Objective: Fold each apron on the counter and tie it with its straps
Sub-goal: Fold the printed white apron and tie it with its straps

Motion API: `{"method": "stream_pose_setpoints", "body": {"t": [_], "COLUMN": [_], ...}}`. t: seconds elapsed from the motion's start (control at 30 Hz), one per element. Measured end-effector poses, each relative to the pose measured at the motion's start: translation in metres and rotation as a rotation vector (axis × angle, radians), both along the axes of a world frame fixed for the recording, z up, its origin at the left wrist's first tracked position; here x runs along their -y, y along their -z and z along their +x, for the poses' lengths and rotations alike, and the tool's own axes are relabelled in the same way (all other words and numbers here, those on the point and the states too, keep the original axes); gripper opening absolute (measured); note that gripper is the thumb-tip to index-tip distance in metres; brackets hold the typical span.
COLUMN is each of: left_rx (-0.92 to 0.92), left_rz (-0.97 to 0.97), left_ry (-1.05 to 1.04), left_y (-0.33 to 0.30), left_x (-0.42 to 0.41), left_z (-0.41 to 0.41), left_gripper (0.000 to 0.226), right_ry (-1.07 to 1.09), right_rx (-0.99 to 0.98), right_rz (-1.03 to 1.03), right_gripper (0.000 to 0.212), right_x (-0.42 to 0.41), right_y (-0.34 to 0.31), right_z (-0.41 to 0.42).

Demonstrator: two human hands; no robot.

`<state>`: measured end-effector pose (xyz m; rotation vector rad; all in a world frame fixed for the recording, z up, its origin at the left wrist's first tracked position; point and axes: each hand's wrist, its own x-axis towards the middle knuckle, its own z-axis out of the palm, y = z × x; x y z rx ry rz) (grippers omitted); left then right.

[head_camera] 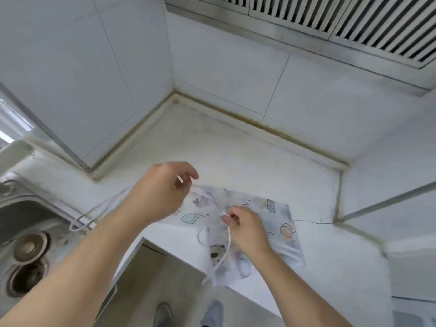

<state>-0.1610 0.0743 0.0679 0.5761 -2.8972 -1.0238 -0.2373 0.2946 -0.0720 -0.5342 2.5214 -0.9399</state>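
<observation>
Thin printed cloth apron; glossy steel sink.

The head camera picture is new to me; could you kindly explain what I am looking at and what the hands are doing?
There is no machine here: a person wears a wide-angle camera on the head, looking down at their own bare hands. A folded apron printed with cartoon figures lies on a pale kitchen counter, partly hanging over its front edge. The left hand and the right hand each pinch a white strap above the apron, apparently tying it. A metal sink is at the left, and the person's shoes show below.
</observation>
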Motion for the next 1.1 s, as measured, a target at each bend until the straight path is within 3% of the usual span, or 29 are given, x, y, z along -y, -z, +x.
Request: {"method": "stream_pose_setpoints", "body": {"t": [0.13,0.2,0.27,0.37,0.5,0.6,0.7,0.8,0.93,1.1], "left_rx": [-0.009,-0.015,0.002,-0.047,-0.115,-0.175,-0.244,-0.313,-0.351,-0.322], "left_rz": [-0.093,-0.053,-0.038,-0.026,0.004,0.039,0.072,0.097,0.091,0.199], "left_ry": [0.261,0.365,0.409,0.38,0.36,0.37,0.393,0.428,0.519,0.585], "left_y": [0.01,0.003,-0.011,-0.036,-0.077,-0.106,-0.13,-0.147,-0.164,-0.178], "left_x": [-0.015,-0.021,-0.026,-0.029,-0.028,-0.034,-0.037,-0.039,-0.042,-0.037], "left_z": [-0.013,-0.019,-0.02,-0.02,-0.013,-0.006,0.005,0.015,0.023,0.025], "left_gripper": [0.041,0.035,0.014,0.039,0.026,0.024,0.035,0.041,0.044,0.049], "right_ry": [-0.094,-0.127,-0.109,-0.014,0.063,0.055,0.125,0.033,0.022,0.145], "right_rx": [-0.101,-0.168,-0.218,-0.221,-0.249,-0.244,-0.166,-0.065,-0.219,-0.384], "right_rz": [-0.079,-0.088,-0.079,-0.056,0.026,0.033,-0.105,-0.146,-0.054,0.003], "right_gripper": [0.025,0.024,0.022,0.02,0.02,0.018,0.017,0.016,0.008,0.021], "right_x": [-0.002,-0.003,-0.007,-0.013,-0.018,-0.019,-0.022,-0.024,-0.017,-0.015], "right_y": [-0.082,-0.122,-0.161,-0.209,-0.262,-0.292,-0.319,-0.333,-0.344,-0.351], "right_z": [-0.007,-0.007,-0.001,0.008,0.027,0.043,0.061,0.076,0.091,0.09]}}
